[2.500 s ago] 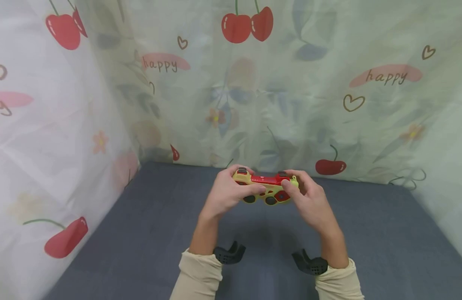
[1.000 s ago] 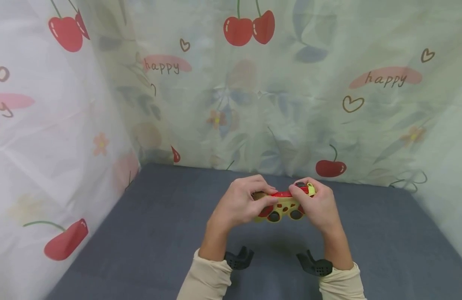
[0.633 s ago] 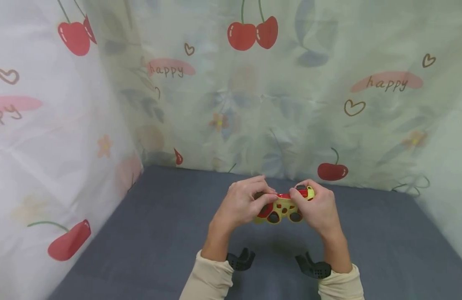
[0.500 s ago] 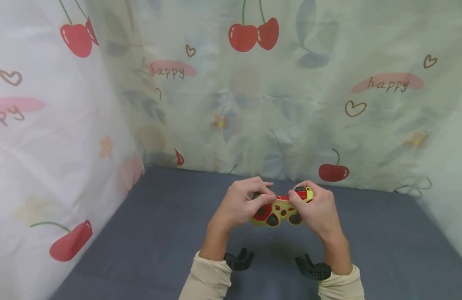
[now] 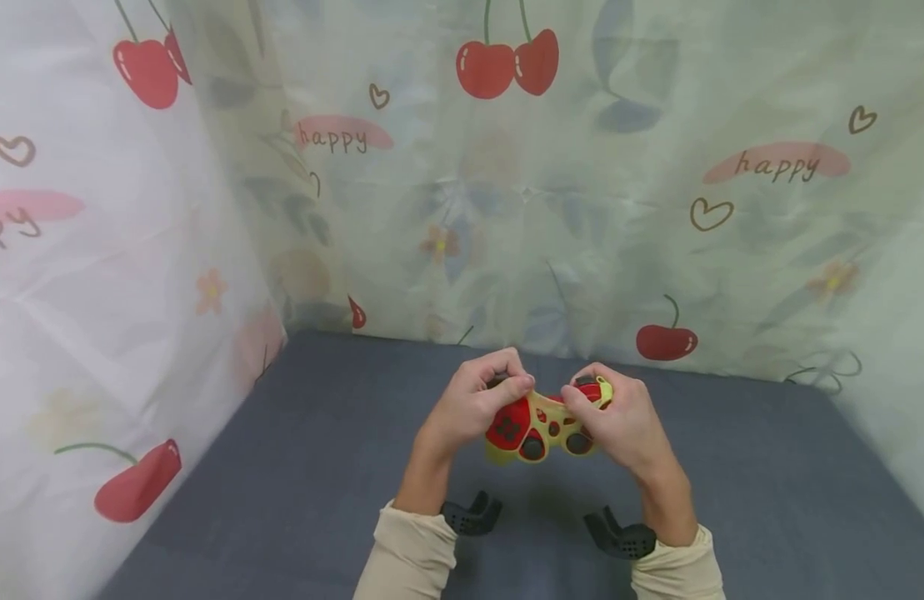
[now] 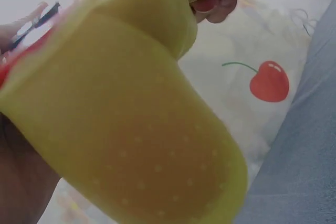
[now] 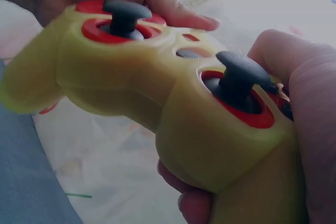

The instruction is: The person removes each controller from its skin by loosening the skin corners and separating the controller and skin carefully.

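Observation:
A red game controller (image 5: 509,427) is held in the air in a translucent yellow silicone cover (image 5: 547,410). My left hand (image 5: 467,402) pinches the upper left edge, thumb on the front and fingers curled over the top. Red face and dark D-pad show below that thumb. My right hand (image 5: 628,421) grips the right end, its thumb near the top edge. In the left wrist view the yellow cover (image 6: 136,103) wraps a handle, with small raised dots. The right wrist view shows a black thumbstick (image 7: 239,77) standing through the cover. The right-hand buttons are mostly hidden.
Below the hands spreads a dark grey table surface (image 5: 319,467). A cherry-printed cloth (image 5: 604,242) hangs behind it, and another cloth side (image 5: 132,333) stands at the left. Black wrist mounts (image 5: 472,512) sit on both wrists.
The controller came lower and right at first, then shifted slightly left and tilted its face up. My left fingers moved over its top edge, and more of the red D-pad side shows.

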`<state>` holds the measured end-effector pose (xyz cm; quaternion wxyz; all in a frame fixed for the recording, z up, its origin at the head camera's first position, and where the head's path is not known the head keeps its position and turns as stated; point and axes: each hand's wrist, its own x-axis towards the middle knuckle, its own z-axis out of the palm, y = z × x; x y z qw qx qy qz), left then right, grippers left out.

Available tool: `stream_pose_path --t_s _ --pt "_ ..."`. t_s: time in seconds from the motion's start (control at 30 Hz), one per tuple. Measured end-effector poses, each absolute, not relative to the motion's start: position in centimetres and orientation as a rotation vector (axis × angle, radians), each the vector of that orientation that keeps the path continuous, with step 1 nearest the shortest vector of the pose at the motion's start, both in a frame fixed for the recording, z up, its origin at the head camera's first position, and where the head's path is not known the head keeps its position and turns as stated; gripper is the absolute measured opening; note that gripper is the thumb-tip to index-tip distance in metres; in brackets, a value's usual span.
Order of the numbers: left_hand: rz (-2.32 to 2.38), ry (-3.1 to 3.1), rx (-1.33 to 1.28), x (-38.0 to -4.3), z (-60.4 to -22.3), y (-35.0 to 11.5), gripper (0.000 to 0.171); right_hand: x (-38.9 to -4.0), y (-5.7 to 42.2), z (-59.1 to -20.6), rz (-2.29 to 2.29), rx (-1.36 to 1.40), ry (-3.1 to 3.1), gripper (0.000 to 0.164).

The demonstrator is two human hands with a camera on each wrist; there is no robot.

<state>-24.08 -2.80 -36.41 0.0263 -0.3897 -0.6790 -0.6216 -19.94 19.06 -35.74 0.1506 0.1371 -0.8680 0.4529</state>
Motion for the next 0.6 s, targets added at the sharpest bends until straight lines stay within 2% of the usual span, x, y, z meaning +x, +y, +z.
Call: stream_pose_path --t_s 0.33,0.6 --pt "-2.181 -1.926 -1.357 -24.62 -36.88 -2.88 0.028 -20.05 19.12 -35.66 1.383 0.451 -2.534 0.013" --pt "-2.367 -1.754 -1.332 -24.71 -37.03 -2.48 0.027 -19.69 19.37 -35.19 1.438 0.518 -2.480 0.011"
